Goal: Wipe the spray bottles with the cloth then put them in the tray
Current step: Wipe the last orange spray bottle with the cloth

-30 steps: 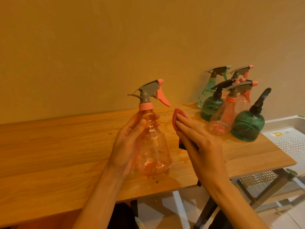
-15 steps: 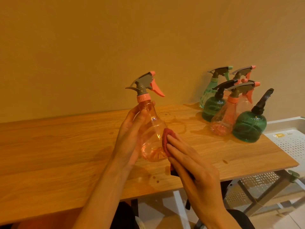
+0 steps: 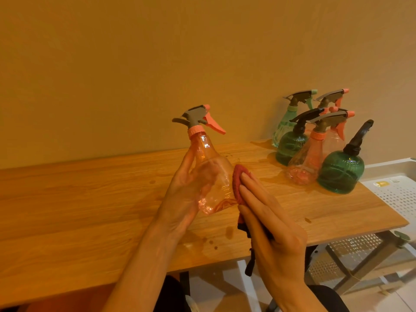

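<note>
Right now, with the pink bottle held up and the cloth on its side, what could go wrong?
1. The left hand holds the pink bottle tilted above the table; the cloth pushing sideways could slip it loose.
2. Straight fingers of the right hand only press the cloth, and its tail hangs free, so it may drop.
3. Five bottles crowd near the table's right edge; an arm swinging toward the tray could topple one.
</note>
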The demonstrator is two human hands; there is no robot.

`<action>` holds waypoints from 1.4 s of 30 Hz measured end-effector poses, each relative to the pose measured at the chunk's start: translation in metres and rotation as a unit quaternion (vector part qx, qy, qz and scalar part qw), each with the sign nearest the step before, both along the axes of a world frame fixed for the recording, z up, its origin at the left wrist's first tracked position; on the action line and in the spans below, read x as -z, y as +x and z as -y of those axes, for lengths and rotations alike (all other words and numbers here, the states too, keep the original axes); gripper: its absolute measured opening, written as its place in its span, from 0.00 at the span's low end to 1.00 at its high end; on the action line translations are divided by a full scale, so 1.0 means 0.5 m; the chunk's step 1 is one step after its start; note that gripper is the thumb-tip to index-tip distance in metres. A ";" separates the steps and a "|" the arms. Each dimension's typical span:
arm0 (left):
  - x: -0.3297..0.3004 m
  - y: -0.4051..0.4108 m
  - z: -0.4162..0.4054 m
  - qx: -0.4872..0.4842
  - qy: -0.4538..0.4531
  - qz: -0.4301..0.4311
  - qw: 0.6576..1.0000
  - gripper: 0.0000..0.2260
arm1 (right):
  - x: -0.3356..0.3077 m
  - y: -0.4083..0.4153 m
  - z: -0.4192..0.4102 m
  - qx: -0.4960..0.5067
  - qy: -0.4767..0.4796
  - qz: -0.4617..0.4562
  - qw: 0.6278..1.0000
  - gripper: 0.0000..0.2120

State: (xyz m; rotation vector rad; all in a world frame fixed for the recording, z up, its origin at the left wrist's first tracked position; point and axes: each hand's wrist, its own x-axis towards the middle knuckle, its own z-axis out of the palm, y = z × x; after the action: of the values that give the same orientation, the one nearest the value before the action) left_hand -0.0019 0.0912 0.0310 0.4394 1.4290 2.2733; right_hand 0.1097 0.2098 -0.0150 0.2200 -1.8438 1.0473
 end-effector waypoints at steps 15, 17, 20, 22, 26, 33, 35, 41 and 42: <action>-0.032 0.006 -0.011 -0.060 -0.007 0.047 0.997 0.35 | -0.014 -0.015 0.005 0.009 0.078 -0.004 0.997 0.16; -0.031 0.009 -0.010 -0.055 -0.003 0.043 0.998 0.34 | -0.017 -0.018 0.002 0.001 0.087 0.001 0.996 0.17; -0.025 0.011 -0.006 -0.050 -0.015 0.028 0.998 0.30 | -0.054 -0.032 -0.008 -0.040 0.015 0.043 0.998 0.17; -0.026 0.009 -0.003 -0.057 -0.028 0.020 0.998 0.30 | -0.083 -0.041 -0.019 -0.082 -0.076 0.083 0.990 0.17; -0.028 0.003 0.000 -0.079 -0.024 0.029 0.996 0.30 | -0.064 -0.039 -0.018 -0.052 -0.021 0.074 0.996 0.17; -0.020 0.013 -0.009 -0.064 -0.001 0.044 0.997 0.31 | -0.018 -0.017 -0.001 -0.003 0.041 0.019 0.999 0.17; -0.020 0.014 -0.012 -0.053 0.008 0.043 0.998 0.30 | -0.032 -0.025 -0.002 -0.024 0.015 0.021 0.999 0.18; -0.019 0.016 -0.014 -0.059 -0.006 0.031 0.998 0.44 | -0.055 -0.042 -0.010 -0.008 0.003 0.010 1.000 0.17; -0.020 0.018 -0.012 -0.055 -0.004 0.029 0.998 0.49 | -0.059 -0.045 -0.010 -0.015 -0.015 0.013 1.000 0.17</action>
State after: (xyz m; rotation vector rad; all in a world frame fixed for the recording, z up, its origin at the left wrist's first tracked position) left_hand 0.0070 0.0971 0.0410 0.2959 1.4665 2.3453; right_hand 0.0872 0.2150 0.0145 0.2175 -1.8526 1.1014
